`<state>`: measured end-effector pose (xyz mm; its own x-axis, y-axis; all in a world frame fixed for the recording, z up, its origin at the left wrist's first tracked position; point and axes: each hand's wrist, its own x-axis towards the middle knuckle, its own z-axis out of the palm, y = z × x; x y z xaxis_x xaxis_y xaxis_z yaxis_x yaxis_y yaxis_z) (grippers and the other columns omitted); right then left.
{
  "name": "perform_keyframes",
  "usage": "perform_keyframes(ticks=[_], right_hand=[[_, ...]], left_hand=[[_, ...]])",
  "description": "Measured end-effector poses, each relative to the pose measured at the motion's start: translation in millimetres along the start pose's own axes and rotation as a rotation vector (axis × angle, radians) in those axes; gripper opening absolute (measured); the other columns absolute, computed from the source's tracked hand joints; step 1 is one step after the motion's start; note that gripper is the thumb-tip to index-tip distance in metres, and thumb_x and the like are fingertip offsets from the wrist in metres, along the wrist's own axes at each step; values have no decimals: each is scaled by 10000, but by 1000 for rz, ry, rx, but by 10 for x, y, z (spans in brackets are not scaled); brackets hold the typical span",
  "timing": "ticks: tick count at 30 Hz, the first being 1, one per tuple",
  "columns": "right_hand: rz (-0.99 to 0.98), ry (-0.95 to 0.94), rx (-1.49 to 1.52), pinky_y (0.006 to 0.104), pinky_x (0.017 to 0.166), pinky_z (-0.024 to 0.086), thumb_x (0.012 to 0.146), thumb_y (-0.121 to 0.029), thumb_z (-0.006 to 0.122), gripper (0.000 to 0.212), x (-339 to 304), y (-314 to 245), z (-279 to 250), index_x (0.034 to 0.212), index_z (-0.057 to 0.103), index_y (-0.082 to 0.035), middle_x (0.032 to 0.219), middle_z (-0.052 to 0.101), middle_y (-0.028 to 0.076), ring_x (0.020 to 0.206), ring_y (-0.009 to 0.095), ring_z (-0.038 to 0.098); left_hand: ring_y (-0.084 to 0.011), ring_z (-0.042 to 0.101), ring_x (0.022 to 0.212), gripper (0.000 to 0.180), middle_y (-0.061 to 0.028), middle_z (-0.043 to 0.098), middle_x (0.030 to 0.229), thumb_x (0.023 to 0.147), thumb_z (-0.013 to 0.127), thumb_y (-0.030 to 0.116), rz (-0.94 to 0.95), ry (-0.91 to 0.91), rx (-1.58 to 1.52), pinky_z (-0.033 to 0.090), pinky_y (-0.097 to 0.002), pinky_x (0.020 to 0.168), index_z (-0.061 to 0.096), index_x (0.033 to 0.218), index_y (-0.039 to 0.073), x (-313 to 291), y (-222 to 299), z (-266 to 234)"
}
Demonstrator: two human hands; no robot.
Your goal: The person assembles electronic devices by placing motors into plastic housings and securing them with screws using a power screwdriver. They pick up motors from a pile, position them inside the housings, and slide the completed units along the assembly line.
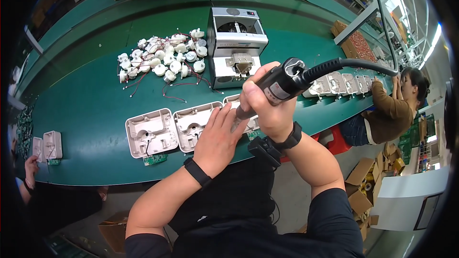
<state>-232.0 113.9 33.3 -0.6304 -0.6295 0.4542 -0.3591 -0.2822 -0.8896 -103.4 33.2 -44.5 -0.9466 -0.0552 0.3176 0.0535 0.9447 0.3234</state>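
My right hand (270, 107) is wrapped round a black corded electric screwdriver (282, 83), which slants down and left. Its tip is hidden near the fingers of my left hand (217, 138). That hand rests with its fingers stretched out over the middle and right ones of a row of white plastic housings. The leftmost housing (152, 126) lies open side up, with a green circuit board (155, 159) hanging off its near edge. Beside it, the middle housing (180, 113) is partly covered by my left hand. A third housing (231, 99) is mostly hidden behind both hands.
A screw feeder (239, 44) stands behind my hands. Left of it lies a pile of white round motor-like parts (167, 57) with red wires. More housings (337, 83) line the bench toward a co-worker (399, 107) on the right. Another person's hand (31, 169) is at far left.
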Motion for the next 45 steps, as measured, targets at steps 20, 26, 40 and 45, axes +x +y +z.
perform_keyframes(ticks=[20, 26, 40, 45], right_hand=[[36, 6, 62, 290, 528, 498, 840, 34, 613, 216, 21, 27, 33, 1011, 487, -5, 708, 579, 69, 547, 139, 580], [24, 7, 61, 293, 528, 499, 838, 26, 614, 192, 31, 41, 13, 985, 493, -5, 705, 578, 71, 544, 142, 579], [52, 3, 80, 292, 529, 493, 841, 15, 619, 198, 32, 7, 33, 996, 497, 0, 699, 569, 67, 540, 146, 575], [73, 6, 104, 291, 531, 491, 843, 13, 619, 205, 45, -38, 66, 1006, 496, -2, 701, 571, 65, 545, 145, 578]], left_hand=[[-320, 396, 1368, 478, -161, 509, 1314, 919, 546, 137, 12, 18, 36, 272, -461, 1191, 552, 1397, 113, -28, 1, 24], [-320, 397, 1367, 471, -159, 510, 1305, 919, 552, 140, 8, 21, 37, 275, -463, 1189, 558, 1389, 111, -31, 8, 25], [-327, 409, 1357, 469, -161, 516, 1294, 922, 554, 141, 11, 26, 36, 278, -469, 1187, 556, 1389, 107, -35, 6, 33], [-328, 407, 1360, 469, -166, 519, 1298, 922, 554, 142, 9, 29, 40, 278, -468, 1188, 556, 1390, 111, -34, 4, 35]])
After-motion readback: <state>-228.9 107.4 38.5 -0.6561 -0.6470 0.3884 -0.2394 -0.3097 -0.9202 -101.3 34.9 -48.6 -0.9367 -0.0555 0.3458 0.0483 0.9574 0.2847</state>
